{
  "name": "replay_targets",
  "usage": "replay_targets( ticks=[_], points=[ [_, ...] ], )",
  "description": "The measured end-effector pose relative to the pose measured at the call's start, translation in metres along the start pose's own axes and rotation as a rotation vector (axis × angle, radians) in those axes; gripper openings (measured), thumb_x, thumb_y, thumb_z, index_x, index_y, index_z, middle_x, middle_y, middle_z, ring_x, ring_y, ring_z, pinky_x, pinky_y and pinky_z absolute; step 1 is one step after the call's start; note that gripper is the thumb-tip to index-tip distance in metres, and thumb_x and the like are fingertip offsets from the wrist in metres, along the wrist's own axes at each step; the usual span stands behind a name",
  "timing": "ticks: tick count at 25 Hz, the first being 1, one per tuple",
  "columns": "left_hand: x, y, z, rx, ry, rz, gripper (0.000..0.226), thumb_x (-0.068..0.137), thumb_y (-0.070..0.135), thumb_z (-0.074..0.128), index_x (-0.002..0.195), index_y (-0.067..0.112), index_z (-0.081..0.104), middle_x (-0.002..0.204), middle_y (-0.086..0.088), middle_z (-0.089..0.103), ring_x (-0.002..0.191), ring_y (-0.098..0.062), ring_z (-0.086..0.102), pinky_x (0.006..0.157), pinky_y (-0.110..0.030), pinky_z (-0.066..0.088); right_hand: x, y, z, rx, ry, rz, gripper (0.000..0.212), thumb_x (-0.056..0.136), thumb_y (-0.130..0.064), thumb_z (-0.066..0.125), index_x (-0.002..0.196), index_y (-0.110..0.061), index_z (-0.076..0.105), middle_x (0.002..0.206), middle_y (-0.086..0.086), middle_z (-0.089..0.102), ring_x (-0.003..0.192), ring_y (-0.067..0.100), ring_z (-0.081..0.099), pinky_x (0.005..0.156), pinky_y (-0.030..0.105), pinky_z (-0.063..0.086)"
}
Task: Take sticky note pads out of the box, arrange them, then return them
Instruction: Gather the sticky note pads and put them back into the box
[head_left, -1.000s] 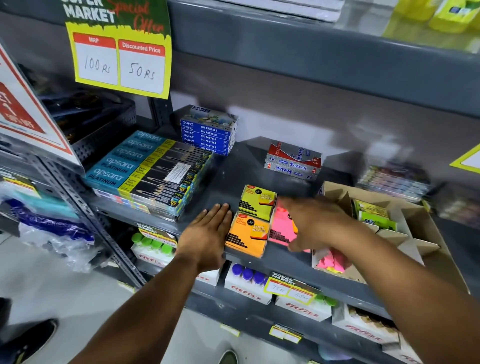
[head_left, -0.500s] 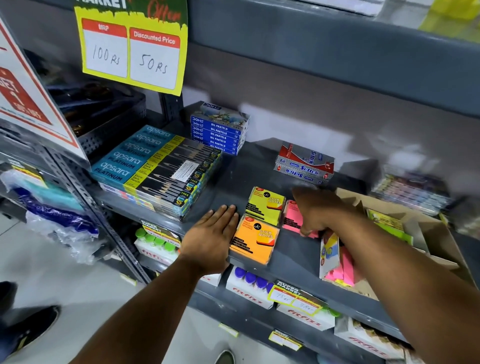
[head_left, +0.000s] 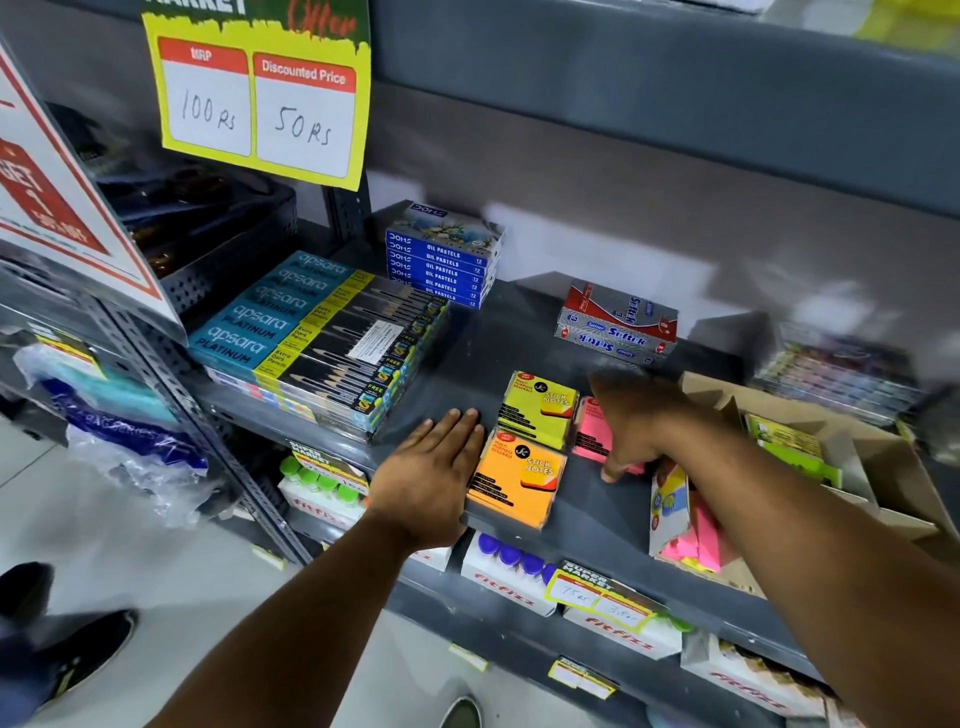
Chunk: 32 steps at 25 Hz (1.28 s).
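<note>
An orange sticky note pad (head_left: 517, 480) lies at the front of the grey shelf (head_left: 597, 514), with a yellow pad (head_left: 537, 410) just behind it. My left hand (head_left: 431, 478) rests flat on the shelf, fingers together, against the orange pad's left side. A pink pad (head_left: 589, 431) lies right of the yellow one, and my right hand (head_left: 631, 421) covers most of it from above, thumb pointing down at its front edge. The cardboard box (head_left: 883, 467) stands at the right, holding green pads (head_left: 795, 447) at the back and pink pads (head_left: 696, 540) at the front.
Pencil boxes (head_left: 322, 338) are stacked at the left of the shelf, oil pastel boxes (head_left: 441, 260) behind them, a red and silver box (head_left: 618, 325) at the back middle. A price sign (head_left: 260, 88) hangs above. Glue bottle boxes (head_left: 509, 571) fill the shelf below.
My right hand has carried the pink pad from near the box leftward and set it down beside the yellow pad. My left hand has stayed by the orange pad.
</note>
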<state>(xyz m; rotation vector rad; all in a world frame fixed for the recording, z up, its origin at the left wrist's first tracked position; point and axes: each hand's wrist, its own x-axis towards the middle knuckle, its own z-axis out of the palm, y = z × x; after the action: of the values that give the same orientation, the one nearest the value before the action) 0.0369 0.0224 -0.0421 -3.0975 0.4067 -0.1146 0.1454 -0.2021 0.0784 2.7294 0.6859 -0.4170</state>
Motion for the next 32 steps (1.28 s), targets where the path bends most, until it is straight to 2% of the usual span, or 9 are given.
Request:
replay_targets(
  ticks=[8, 10, 13, 17, 20, 23, 25, 28, 32],
  points=[
    [0.0, 0.001, 0.0, 0.007, -0.002, -0.003, 0.094, 0.075, 0.045, 0.048, 0.148, 0.012, -0.002, 0.159, -0.009, -0.002, 0.145, -0.021, -0.005, 0.114, -0.037, -0.007, -0.001, 0.004, -0.003, 0.063, -0.034, 0.026, 0.089, 0.052, -0.04, 0.084, 0.126, -0.017, 0.041, 0.119, 0.007, 0.061, 0.1, 0.028, 0.059, 0.081, 0.037, 0.052],
    [0.0, 0.001, -0.001, 0.006, 0.002, -0.004, 0.094, 0.075, 0.044, 0.05, 0.148, 0.011, 0.001, 0.159, -0.009, 0.0, 0.145, -0.022, -0.003, 0.114, -0.037, -0.006, 0.0, 0.006, -0.013, 0.111, 0.008, 0.028, 0.095, 0.053, -0.041, 0.082, 0.133, -0.017, 0.037, 0.119, 0.007, 0.06, 0.1, 0.029, 0.059, 0.082, 0.038, 0.051],
    [-0.001, 0.001, -0.001, 0.006, 0.002, -0.001, 0.096, 0.074, 0.045, 0.053, 0.148, 0.012, 0.002, 0.159, -0.008, 0.001, 0.145, -0.021, -0.002, 0.114, -0.037, -0.005, 0.009, -0.006, -0.025, 0.232, 0.06, -0.036, 0.112, 0.058, -0.037, 0.082, 0.147, -0.015, 0.017, 0.119, 0.011, 0.059, 0.098, 0.029, 0.058, 0.076, 0.036, 0.05],
    [0.0, 0.002, -0.002, -0.006, 0.004, -0.009, 0.096, 0.073, 0.042, 0.054, 0.149, 0.012, 0.003, 0.159, -0.008, 0.002, 0.145, -0.021, -0.001, 0.114, -0.036, -0.006, 0.031, -0.033, -0.024, 0.327, 0.08, -0.119, 0.116, 0.063, -0.03, 0.084, 0.15, -0.012, 0.009, 0.127, 0.016, 0.055, 0.101, 0.03, 0.059, 0.075, 0.036, 0.052],
    [-0.001, 0.002, -0.001, -0.007, 0.011, -0.005, 0.094, 0.074, 0.042, 0.053, 0.149, 0.012, 0.004, 0.159, -0.009, 0.002, 0.145, -0.021, -0.002, 0.114, -0.036, -0.005, 0.045, -0.042, -0.018, 0.313, 0.034, -0.121, 0.112, 0.064, -0.028, 0.085, 0.148, -0.011, 0.012, 0.124, 0.015, 0.057, 0.098, 0.028, 0.059, 0.071, 0.034, 0.051],
    [-0.001, 0.0, 0.0, -0.01, 0.016, 0.0, 0.093, 0.075, 0.042, 0.054, 0.148, 0.012, 0.005, 0.159, -0.01, 0.004, 0.145, -0.022, 0.0, 0.114, -0.037, -0.005, 0.052, -0.043, -0.015, 0.315, -0.052, -0.117, 0.111, 0.062, -0.025, 0.087, 0.146, -0.009, 0.016, 0.123, 0.015, 0.058, 0.094, 0.027, 0.06, 0.073, 0.035, 0.053],
    [-0.001, 0.0, 0.0, -0.015, 0.019, 0.005, 0.092, 0.075, 0.042, 0.053, 0.148, 0.011, 0.007, 0.159, -0.01, 0.006, 0.145, -0.023, 0.002, 0.114, -0.037, -0.005, 0.054, -0.042, -0.012, 0.275, -0.099, -0.12, 0.112, 0.06, -0.022, 0.088, 0.145, -0.007, 0.016, 0.121, 0.016, 0.057, 0.091, 0.026, 0.058, 0.066, 0.032, 0.048],
    [-0.001, 0.0, 0.0, -0.02, 0.03, 0.006, 0.09, 0.075, 0.042, 0.053, 0.148, 0.01, 0.011, 0.158, -0.011, 0.01, 0.145, -0.025, 0.005, 0.114, -0.038, -0.004, 0.056, -0.042, -0.009, 0.251, -0.09, -0.118, 0.105, 0.057, -0.02, 0.088, 0.139, -0.006, 0.024, 0.119, 0.015, 0.056, 0.093, 0.027, 0.059, 0.063, 0.03, 0.044],
    [-0.002, 0.0, 0.0, -0.036, 0.044, 0.006, 0.086, 0.076, 0.041, 0.052, 0.148, 0.01, 0.015, 0.157, -0.012, 0.016, 0.144, -0.025, 0.009, 0.115, -0.039, 0.0, 0.054, -0.04, -0.006, 0.252, -0.049, -0.12, 0.063, 0.056, -0.021, 0.084, 0.104, -0.016, 0.044, 0.095, 0.007, 0.058, 0.073, 0.017, 0.056, 0.051, 0.027, 0.041]
  ],
)
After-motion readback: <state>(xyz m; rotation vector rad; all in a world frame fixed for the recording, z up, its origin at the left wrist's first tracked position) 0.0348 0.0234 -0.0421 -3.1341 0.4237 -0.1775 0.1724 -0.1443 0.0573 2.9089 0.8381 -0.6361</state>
